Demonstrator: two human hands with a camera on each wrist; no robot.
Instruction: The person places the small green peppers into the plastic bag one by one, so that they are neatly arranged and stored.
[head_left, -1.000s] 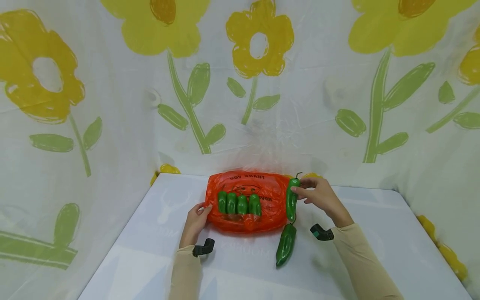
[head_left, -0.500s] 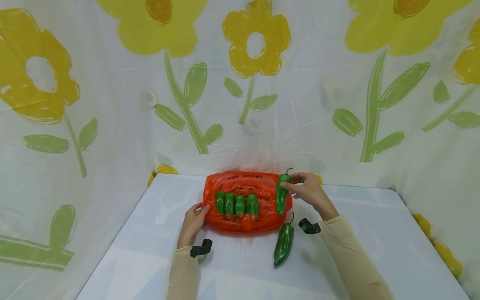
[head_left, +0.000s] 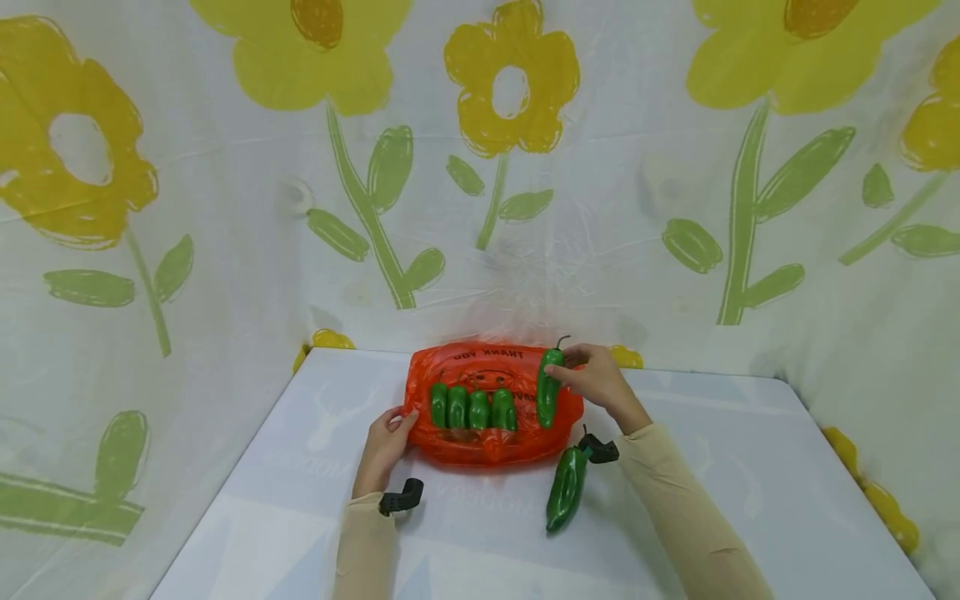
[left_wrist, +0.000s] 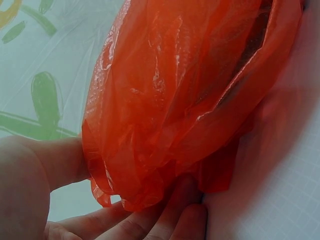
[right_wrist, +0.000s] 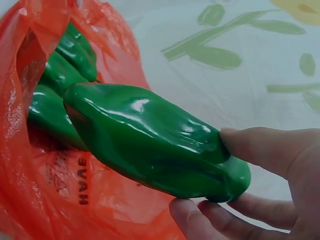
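An orange-red plastic bag (head_left: 450, 450) with black print lies open on the table, with several green peppers (head_left: 478, 410) in a row inside it. My left hand (head_left: 384, 446) pinches the bag's left edge between thumb and fingers; the left wrist view shows the crumpled plastic (left_wrist: 145, 125) held there. Between thumb and fingertips my right hand (head_left: 598, 382) holds a glossy green pepper (head_left: 550, 388), stem up, over the right part of the bag. In the right wrist view this pepper (right_wrist: 145, 140) points its tip toward the bag's opening.
Another green pepper (head_left: 566, 490) lies on the white table (head_left: 480, 542) in front of the bag's right corner, near the right wrist's black camera (head_left: 600, 450). A flower-printed curtain (head_left: 600, 208) hangs behind the table and along both sides.
My right hand has carried its pepper leftward, from beside the bag's right edge to over the bag. My left hand keeps its grip on the bag's left edge.
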